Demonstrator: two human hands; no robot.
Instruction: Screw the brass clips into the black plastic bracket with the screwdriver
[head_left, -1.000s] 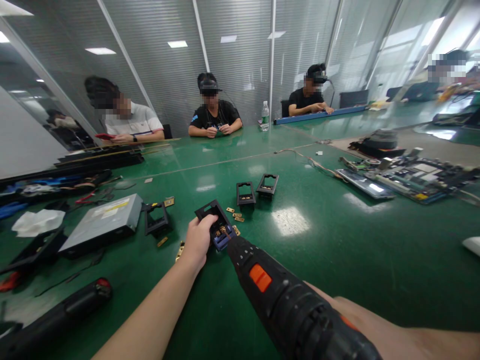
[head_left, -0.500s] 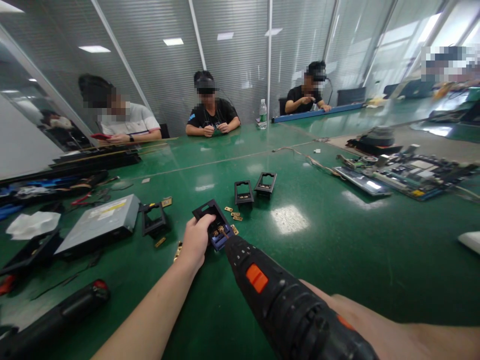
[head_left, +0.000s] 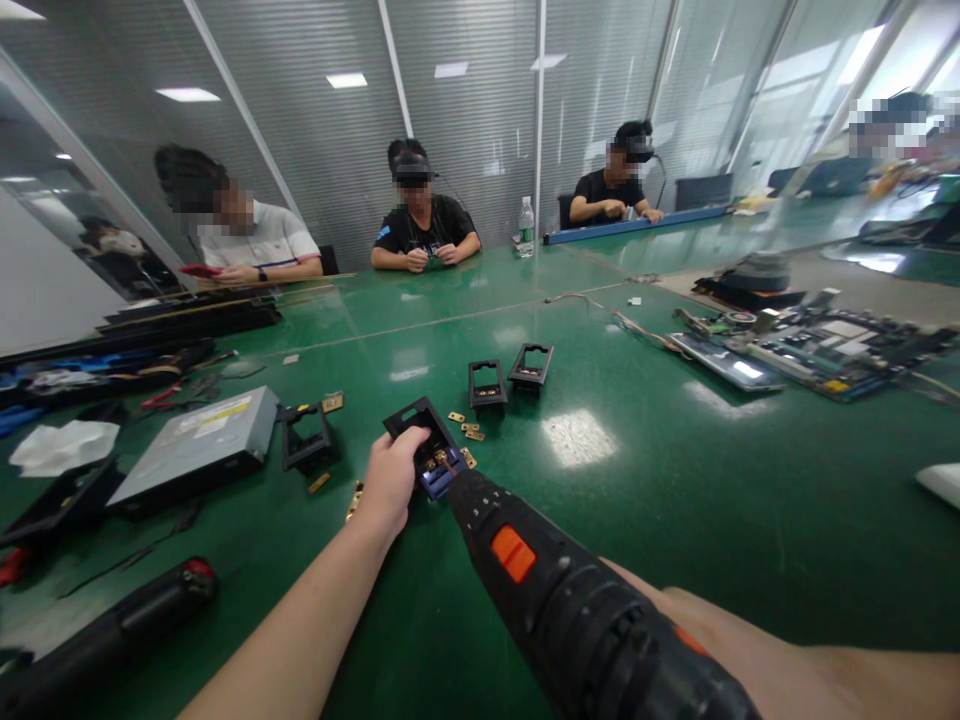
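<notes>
My left hand (head_left: pixel 391 478) grips a black rectangular plastic frame (head_left: pixel 410 412), thumb pressed inside it. A blue-purple block (head_left: pixel 437 482) and small brass pieces (head_left: pixel 433 461) sit in its near end. My right hand (head_left: pixel 675 610) is wrapped round a black cordless screwdriver (head_left: pixel 540 580) with an orange switch; the tool hides most of its fingers. The screwdriver's bit meets the brass pieces in the frame. Several loose brass plates (head_left: pixel 472 432) lie just beyond it, and more brass parts (head_left: pixel 355 498) are beside my left wrist.
Similar black frames (head_left: pixel 487 386) stand ahead and left (head_left: pixel 306 440). A grey metal drive (head_left: pixel 199 450) and a black-handled tool (head_left: pixel 112 635) lie at left. Circuit boards (head_left: pixel 840 345) are at right. Three people sit across the green table (head_left: pixel 750 500), near a water bottle (head_left: pixel 526 228).
My hands, the frame and the screwdriver stay almost still, with the bit in the same spot. Across the table, the person at right has lowered a hand toward the blue bar.
</notes>
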